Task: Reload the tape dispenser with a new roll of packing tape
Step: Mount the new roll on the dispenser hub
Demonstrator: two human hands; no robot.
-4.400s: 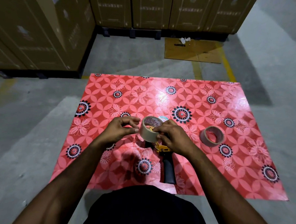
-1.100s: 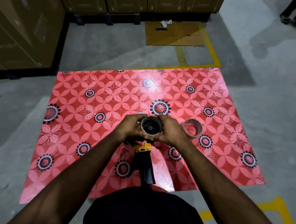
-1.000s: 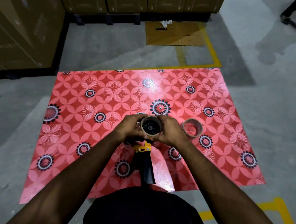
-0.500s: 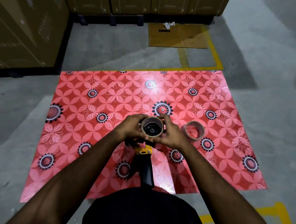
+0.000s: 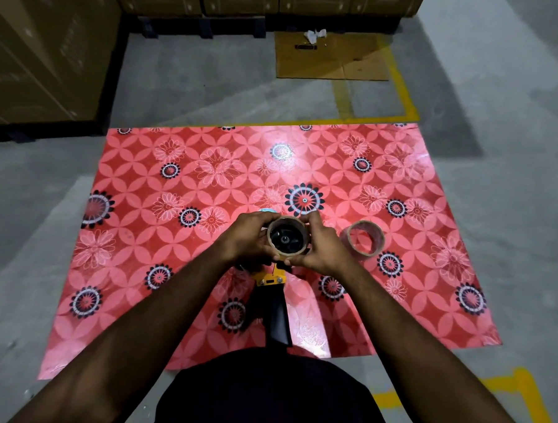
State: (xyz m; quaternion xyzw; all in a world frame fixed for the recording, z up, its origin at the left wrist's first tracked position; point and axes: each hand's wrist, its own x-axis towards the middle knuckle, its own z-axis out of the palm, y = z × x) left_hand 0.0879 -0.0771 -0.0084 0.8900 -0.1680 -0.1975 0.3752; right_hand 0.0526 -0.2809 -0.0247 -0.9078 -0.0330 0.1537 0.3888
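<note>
Since half a second ago little has shifted: both hands have stayed clamped on the roll of packing tape (image 5: pixel 288 237), and only the camera has tipped slightly, so the mat sits a touch lower in view. The left hand (image 5: pixel 248 240) wraps the roll's left side and the right hand (image 5: pixel 322 249) its right, fingers (image 5: pixel 313 219) curled narrow around the rim, holding it seated over the black hub of the tape dispenser (image 5: pixel 271 295). The dispenser's yellow body shows just below the hands, and its black handle runs back toward the person's dark shirt.

Everything rests on a glossy red floral mat (image 5: pixel 179 238) spread on a grey concrete floor (image 5: pixel 516 159), with a bright glare patch near the mat's far middle. Yellow painted lines (image 5: pixel 403 98) cross the concrete beyond the mat and at the near right corner. Stacked cardboard boxes (image 5: pixel 46 53) on dark pallets wall off the left and far sides.

A second tape roll (image 5: pixel 362 237) lies flat on the mat just beside the right hand, apart from it. A flattened piece of cardboard (image 5: pixel 331 58) with a crumpled white scrap on it lies well beyond the mat's far edge.

The mat's left half and far half are open, as is the concrete to the right.
</note>
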